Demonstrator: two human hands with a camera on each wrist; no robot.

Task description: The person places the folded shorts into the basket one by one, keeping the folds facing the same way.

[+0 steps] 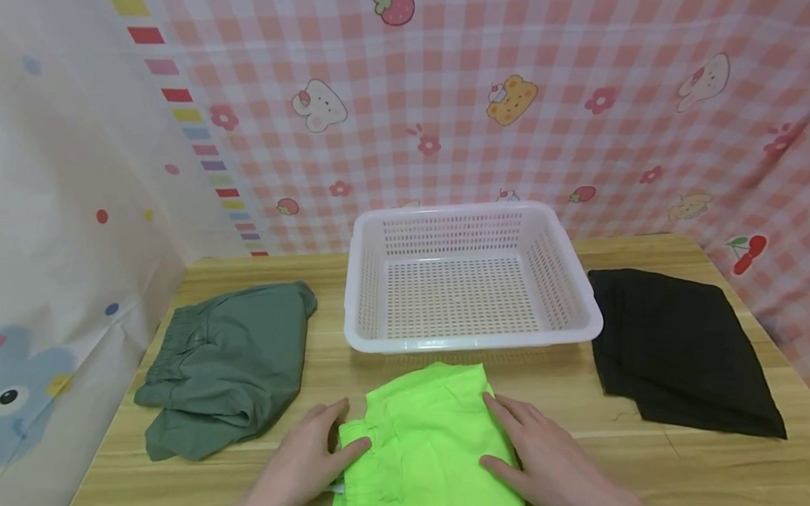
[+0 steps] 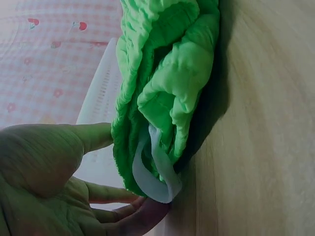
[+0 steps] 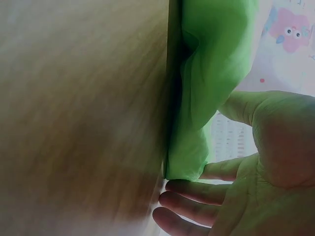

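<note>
Folded neon-green elastic-waist pants (image 1: 438,448) lie on the table at the near middle, between both hands. My left hand (image 1: 307,451) is at their gathered waistband, the thumb resting on top and the other fingers spread along the side. A white loop of tape (image 2: 157,182) hangs out of the waistband beside those fingertips in the left wrist view. On the opposite side, my right hand (image 1: 545,455) touches the edge with its thumb and index finger on the cloth. Its other fingers (image 3: 189,206) stretch out loosely near the tabletop in the right wrist view.
A white perforated plastic basket (image 1: 472,343) stands behind the green pants. Folded dark-green elastic-waist pants (image 1: 240,359) lie to the left, and a folded black garment (image 1: 683,348) to the right. A pink checked cloth (image 1: 451,76) hangs behind the wooden table (image 1: 699,472).
</note>
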